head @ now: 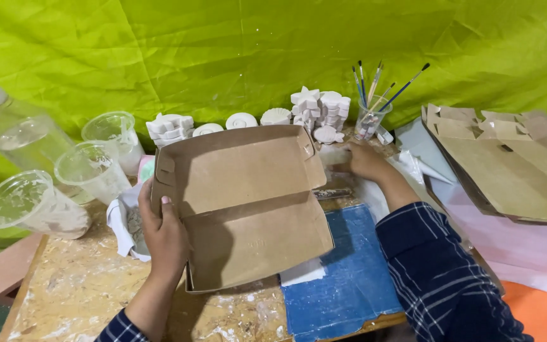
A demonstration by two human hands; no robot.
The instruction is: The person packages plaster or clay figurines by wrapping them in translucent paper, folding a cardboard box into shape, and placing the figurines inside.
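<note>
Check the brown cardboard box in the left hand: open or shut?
Open. The cardboard box shows its bare inside, flaps spread; left hand grips its edge.

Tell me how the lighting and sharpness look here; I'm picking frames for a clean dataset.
Head view: even, soft light, no harsh glare; the left hand throws a shadow onto the cardboard box it holds; the right hand looks slightly soft; the plastic cups at the left edge bulge from wide-angle distortion.
</note>
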